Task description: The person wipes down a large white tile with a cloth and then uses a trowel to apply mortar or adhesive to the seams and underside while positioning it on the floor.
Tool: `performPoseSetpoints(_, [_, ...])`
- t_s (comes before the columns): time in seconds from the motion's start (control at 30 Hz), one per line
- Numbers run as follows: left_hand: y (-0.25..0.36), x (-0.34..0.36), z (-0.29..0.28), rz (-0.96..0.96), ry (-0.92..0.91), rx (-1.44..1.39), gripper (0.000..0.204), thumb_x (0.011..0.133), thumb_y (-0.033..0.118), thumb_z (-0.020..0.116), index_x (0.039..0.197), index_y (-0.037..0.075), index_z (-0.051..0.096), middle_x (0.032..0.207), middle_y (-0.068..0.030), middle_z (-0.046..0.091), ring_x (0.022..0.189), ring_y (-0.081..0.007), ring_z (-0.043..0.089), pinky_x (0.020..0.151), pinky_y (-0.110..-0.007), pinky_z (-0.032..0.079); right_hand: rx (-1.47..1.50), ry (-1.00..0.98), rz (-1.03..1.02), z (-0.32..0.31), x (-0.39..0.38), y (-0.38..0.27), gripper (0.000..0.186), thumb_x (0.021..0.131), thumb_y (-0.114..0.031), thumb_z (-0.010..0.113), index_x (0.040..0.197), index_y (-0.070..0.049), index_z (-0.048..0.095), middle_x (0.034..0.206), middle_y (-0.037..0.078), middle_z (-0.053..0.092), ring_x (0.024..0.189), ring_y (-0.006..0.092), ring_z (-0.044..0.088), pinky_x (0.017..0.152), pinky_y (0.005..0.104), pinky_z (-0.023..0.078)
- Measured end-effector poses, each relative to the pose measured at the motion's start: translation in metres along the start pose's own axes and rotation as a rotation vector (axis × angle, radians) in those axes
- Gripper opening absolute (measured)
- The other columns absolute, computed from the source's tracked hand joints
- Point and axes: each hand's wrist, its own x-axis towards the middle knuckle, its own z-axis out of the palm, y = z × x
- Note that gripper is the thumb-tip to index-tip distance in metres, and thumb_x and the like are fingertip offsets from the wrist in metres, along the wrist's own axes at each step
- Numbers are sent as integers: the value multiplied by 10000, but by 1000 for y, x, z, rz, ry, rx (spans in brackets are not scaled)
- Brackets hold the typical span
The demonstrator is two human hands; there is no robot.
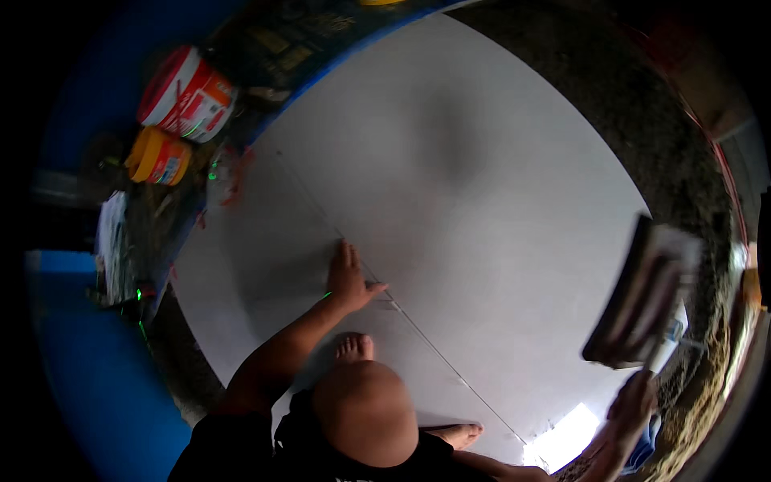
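Trowel (pixel 642 293) raised at your right, over tile edge, blurred; your right hand (pixel 634 402) wrapped round its handle. Your left hand (pixel 349 277) flat, fingers spread, on tile (pixel 498 161) beside joint line. Buckets (pixel 186 94) far left.

A red-and-white bucket (pixel 187 95) lies beside a smaller orange tub (pixel 160 157).

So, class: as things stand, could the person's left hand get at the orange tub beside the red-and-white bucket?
Probably not without shifting. The left hand lies flat on the white tile, and the orange tub sits beyond the tile's far left edge among clutter. Nothing blocks the way, but it looks well past a crouched arm's stretch.
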Motion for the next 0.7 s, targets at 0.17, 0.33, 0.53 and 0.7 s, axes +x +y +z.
performPoseSetpoints(0.17, [46,-18,-6,-113,-75,93,1136,743,639,642,1365,-210,215,1456,-377,163,1375,-457,191,1136,-480,175,-35,-196,-454,17,26,42,583,960,-591,324,779,-58,478,543,2,485,462,84,457,421,227,338])
performPoseSetpoints(0.33, [62,-12,-1,-162,-105,90,1192,706,659,658,1365,-219,194,1466,-370,126,1380,-469,145,1139,-499,150,-758,-526,-289,172,36,88,501,996,-390,346,853,27,583,800,291,631,816,468,608,681,533,466])
performPoseSetpoints(0.53, [44,4,-47,-119,-230,78,883,799,542,635,1322,-127,394,1406,-294,346,1317,-406,327,1084,-451,281,-776,-868,-549,251,87,24,507,985,-423,365,853,4,604,770,293,632,793,454,628,659,530,503])
performPoseSetpoints(0.7, [-29,30,-112,-123,9,-533,443,871,335,592,1080,-56,608,1077,-195,632,960,-378,606,841,-455,481,-938,-884,-651,263,135,36,526,972,-456,384,824,-7,614,673,222,638,691,353,669,620,471,525])
